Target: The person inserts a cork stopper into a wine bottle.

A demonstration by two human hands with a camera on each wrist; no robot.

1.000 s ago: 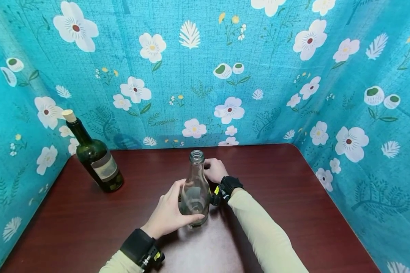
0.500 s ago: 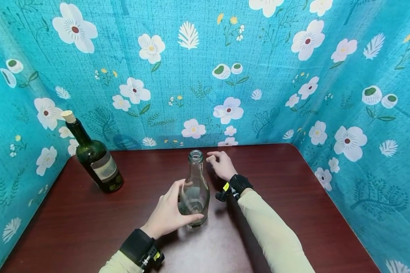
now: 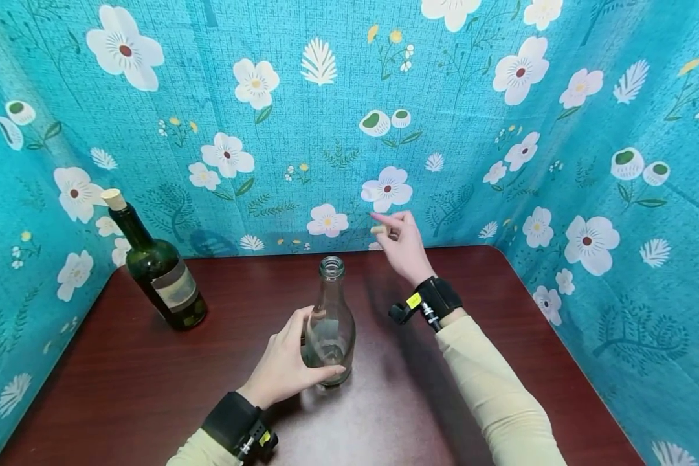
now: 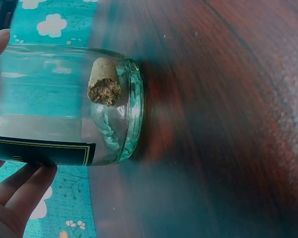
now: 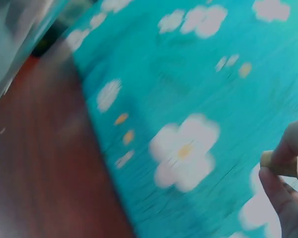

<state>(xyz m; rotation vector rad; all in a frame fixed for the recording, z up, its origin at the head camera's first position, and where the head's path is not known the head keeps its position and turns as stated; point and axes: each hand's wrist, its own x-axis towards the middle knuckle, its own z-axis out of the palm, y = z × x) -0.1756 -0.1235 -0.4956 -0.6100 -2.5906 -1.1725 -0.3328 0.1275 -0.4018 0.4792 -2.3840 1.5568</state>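
Observation:
My left hand [image 3: 291,356] grips a clear glass bottle [image 3: 332,323] low on its body; it stands upright on the table, its mouth uncovered. In the left wrist view a dark label with a gold border [image 4: 39,151] runs along the bottle. Through the glass near its base shows a cork [image 4: 104,82] with a crumbled end. My right hand [image 3: 406,249] is raised to the right of the bottle's neck, pinching a pale cork [image 5: 267,158] between thumb and finger. Most of that cork is hidden by the fingers.
A dark green wine bottle [image 3: 162,275] with a cork stopper [image 3: 113,199] and a worn label stands at the table's back left. Blue flowered cloth [image 3: 291,142] hangs behind and beside the dark red wooden table [image 3: 122,382].
My right hand has come up from behind the glass bottle, away to the right, and the pale cork now shows in its fingers. The left hand keeps its grip on the bottle.

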